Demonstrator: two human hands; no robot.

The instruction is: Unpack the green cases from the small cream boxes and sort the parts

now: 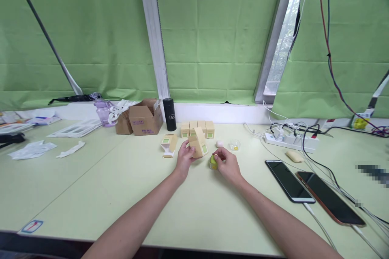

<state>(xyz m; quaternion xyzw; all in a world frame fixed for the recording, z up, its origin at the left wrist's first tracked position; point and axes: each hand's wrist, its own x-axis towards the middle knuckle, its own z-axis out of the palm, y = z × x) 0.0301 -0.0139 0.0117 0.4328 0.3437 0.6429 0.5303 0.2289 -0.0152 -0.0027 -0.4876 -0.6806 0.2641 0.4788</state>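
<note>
My left hand (184, 158) is closed around a small tan carton (197, 145), tilted, with its flap raised and a green label low on its side. Just to the right, my right hand (227, 164) pinches a small yellow-green jar (213, 163) near its top; I cannot tell whether the jar rests on the table. Another tan carton (169, 145) lies open to the left. Behind my hands stand several closed tan cartons (209, 129) in a row. A small whitish round object (219, 144) and a clear plastic cup (234, 145) with something yellow inside sit beyond my right hand.
A black tumbler (169, 115), a brown cardboard box (146, 117) and a purple bottle (105, 112) stand along the back. On the right lie two phones (290, 181) with cables and a white power strip (291, 141). Crumpled tissue (33, 149) is at the left.
</note>
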